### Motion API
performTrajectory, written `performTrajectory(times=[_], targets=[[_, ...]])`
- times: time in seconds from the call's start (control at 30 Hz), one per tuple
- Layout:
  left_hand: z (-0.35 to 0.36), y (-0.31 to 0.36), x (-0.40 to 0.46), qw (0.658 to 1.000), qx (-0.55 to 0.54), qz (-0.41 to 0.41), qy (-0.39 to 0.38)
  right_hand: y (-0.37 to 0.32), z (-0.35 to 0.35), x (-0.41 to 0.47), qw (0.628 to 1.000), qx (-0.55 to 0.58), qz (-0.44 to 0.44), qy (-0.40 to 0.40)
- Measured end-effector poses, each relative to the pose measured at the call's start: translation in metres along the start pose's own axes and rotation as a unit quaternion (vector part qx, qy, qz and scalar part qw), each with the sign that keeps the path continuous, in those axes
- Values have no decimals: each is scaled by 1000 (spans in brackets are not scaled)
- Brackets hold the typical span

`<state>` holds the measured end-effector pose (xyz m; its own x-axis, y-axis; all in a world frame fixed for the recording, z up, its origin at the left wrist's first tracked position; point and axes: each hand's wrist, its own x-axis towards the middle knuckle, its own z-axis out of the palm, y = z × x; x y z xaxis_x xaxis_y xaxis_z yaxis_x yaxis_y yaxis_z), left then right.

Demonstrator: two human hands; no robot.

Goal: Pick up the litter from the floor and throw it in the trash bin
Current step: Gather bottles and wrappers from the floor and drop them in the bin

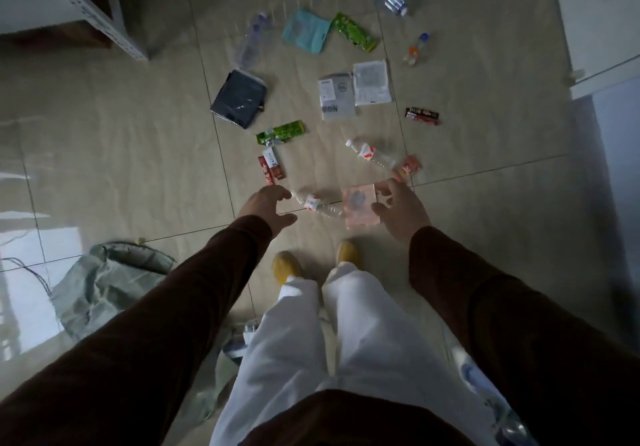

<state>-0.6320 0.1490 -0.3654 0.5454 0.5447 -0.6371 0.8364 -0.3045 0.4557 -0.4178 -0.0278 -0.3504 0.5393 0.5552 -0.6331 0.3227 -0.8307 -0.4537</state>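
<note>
beige tiled floor [121,140], litter scattered, none lifted yet; no bin clearly seen. head view: left hand [266,208] and right hand [401,215], fingers spread, empty, reach toward clear bottle [318,205] and pink packet [360,206]. next: close on each. count: about five bottles, two green wrappers.

Six plastic bottles [320,205], two green wrappers [280,132], two white packets [371,82].
</note>
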Motion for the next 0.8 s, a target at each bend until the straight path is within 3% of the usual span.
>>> performTrajectory(times=[0.33, 0.53, 0.8], targets=[[53, -30, 101, 988, 124, 6, -88, 65, 62, 95, 985, 90, 146, 33], [126, -64, 203, 973, 194, 43, -115, 127, 131, 186, 980, 56, 190, 11], [253, -122, 342, 882, 397, 215, -134, 224, 231, 306, 968, 7, 252, 20]])
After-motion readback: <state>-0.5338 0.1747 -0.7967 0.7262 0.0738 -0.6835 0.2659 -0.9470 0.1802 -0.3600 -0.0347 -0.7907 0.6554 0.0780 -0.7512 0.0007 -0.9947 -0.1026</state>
